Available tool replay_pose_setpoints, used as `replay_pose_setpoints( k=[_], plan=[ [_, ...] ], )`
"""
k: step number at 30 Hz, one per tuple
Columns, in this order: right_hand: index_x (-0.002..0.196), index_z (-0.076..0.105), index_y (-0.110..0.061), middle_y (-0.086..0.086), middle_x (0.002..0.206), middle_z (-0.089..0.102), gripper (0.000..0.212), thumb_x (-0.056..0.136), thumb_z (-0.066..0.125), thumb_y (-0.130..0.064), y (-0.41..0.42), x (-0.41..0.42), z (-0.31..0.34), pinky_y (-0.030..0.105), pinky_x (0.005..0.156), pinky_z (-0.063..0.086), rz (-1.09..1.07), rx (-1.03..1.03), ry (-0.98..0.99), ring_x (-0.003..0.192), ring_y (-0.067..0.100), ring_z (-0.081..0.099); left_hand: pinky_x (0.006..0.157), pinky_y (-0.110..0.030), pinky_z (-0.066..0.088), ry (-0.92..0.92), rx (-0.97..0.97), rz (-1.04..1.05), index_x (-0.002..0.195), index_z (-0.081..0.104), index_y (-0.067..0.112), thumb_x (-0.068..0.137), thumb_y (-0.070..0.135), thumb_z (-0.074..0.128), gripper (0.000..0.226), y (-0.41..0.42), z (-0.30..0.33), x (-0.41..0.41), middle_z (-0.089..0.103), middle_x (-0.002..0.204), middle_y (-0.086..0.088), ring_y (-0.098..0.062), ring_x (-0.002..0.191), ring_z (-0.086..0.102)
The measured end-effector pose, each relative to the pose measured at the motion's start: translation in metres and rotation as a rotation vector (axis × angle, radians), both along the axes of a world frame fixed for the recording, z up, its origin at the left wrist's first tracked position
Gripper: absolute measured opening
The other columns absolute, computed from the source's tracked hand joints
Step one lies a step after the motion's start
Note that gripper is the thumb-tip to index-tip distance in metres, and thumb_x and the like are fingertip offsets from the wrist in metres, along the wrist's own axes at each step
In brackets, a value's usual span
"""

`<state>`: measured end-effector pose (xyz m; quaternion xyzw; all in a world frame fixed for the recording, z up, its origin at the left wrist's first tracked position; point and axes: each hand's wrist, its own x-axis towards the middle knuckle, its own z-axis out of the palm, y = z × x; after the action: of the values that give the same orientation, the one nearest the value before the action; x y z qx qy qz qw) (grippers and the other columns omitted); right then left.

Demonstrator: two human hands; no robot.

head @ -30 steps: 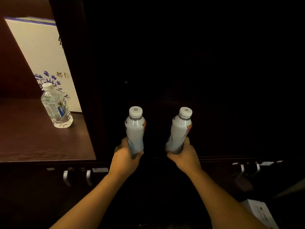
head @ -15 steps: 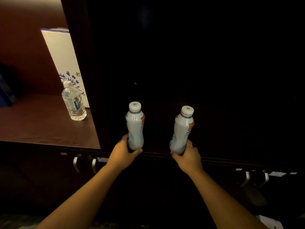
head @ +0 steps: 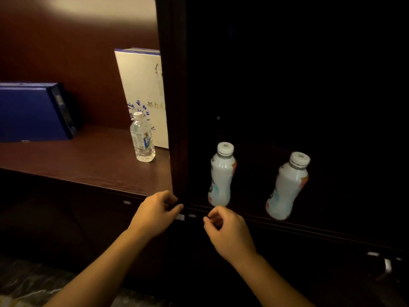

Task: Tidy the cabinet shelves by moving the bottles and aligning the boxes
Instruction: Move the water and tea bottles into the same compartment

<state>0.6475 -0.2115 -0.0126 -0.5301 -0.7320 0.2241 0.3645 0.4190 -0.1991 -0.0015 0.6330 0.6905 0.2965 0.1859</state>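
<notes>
two white drink bottles stand upright in the dark right-hand compartment of a dark wooden cabinet (head: 170, 107), near the front edge of its shelf: the left white bottle (head: 221, 176) just beyond the right hand, and the right white bottle (head: 287, 187) well apart from it, further right and seeming to lean slightly to the right. both have white caps and pale labels with touches of orange and blue. neither is held. the left hand (head: 155, 216) hovers in front of the shelf edge at the foot of the vertical divider, fingers (head: 170, 199) loosely curled and empty. the right hand (head: 228, 233) hovers just below the left white bottle, its fingers also loosely curled, clamped on nothing. in the lit left-hand compartment, a small clear water bottle (head: 142, 138) with a white cap and a blue label stands upright on the brown shelf (head: 77, 160), just in front of a tall white box (head: 141, 85) printed with blue flowers, which stands against the divider. a dark blue box (head: 33, 111) stands at the far left of the same shelf, well apart from the water bottle. below the shelves, metal handles (head: 387, 265) glint faintly on the lower doors.
</notes>
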Motion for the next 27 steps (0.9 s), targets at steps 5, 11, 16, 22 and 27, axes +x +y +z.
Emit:
replay_pose_setpoints(
  k=[5, 11, 16, 22, 27],
  plan=[
    [0.086, 0.059, -0.024, -0.01, 0.082, 0.059, 0.012, 0.09, 0.062, -0.035, 0.017, -0.093, 0.026, 0.032, 0.066, 0.051, 0.176, 0.117, -0.089, 0.078, 0.008, 0.057, 0.072, -0.03, 0.055, 0.087, 0.106, 0.061, 0.096, 0.069, 0.028, 0.084, 0.047, 0.073, 0.023, 0.025, 0.01, -0.065, 0.068, 0.093, 0.014, -0.004, 0.084, 0.066],
    [0.095, 0.06, -0.023, -0.008, 0.088, 0.06, 0.01, 0.085, 0.059, -0.022, 0.065, -0.182, 0.039, 0.03, 0.07, 0.05, 0.104, 0.082, -0.172, 0.081, 0.012, 0.058, 0.076, -0.03, 0.051, 0.139, 0.153, 0.111, 0.1, 0.067, 0.027, 0.086, 0.045, 0.07, 0.023, 0.077, 0.012, -0.145, 0.067, 0.099, 0.011, -0.012, 0.092, 0.065],
    [0.1, 0.059, -0.025, -0.008, 0.095, 0.059, 0.012, 0.088, 0.061, -0.024, 0.117, -0.228, 0.034, 0.031, 0.074, 0.053, -0.127, -0.046, -0.174, 0.086, 0.014, 0.06, 0.075, -0.029, 0.05, 0.081, 0.111, 0.093, 0.108, 0.063, 0.026, 0.083, 0.046, 0.072, 0.033, 0.134, 0.005, -0.184, 0.067, 0.105, 0.009, -0.012, 0.095, 0.064],
    [0.13, 0.047, -0.015, 0.009, 0.129, 0.054, 0.054, 0.084, 0.069, -0.032, 0.181, -0.253, 0.019, 0.036, 0.089, 0.05, -0.478, -0.184, -0.077, 0.114, 0.028, 0.057, 0.092, -0.042, 0.052, -0.088, 0.033, 0.057, 0.131, 0.047, 0.024, 0.07, 0.057, 0.079, 0.076, 0.195, -0.014, -0.201, 0.056, 0.125, 0.002, -0.02, 0.117, 0.052],
    [0.151, 0.024, -0.01, 0.015, 0.147, 0.042, 0.093, 0.079, 0.078, -0.032, 0.22, -0.253, 0.005, 0.039, 0.097, 0.047, -0.669, -0.326, 0.056, 0.128, 0.032, 0.051, 0.1, -0.045, 0.051, -0.209, 0.051, -0.059, 0.138, 0.04, 0.029, 0.059, 0.062, 0.082, 0.095, 0.224, -0.03, -0.2, 0.057, 0.13, 0.006, -0.018, 0.123, 0.054]
  ],
)
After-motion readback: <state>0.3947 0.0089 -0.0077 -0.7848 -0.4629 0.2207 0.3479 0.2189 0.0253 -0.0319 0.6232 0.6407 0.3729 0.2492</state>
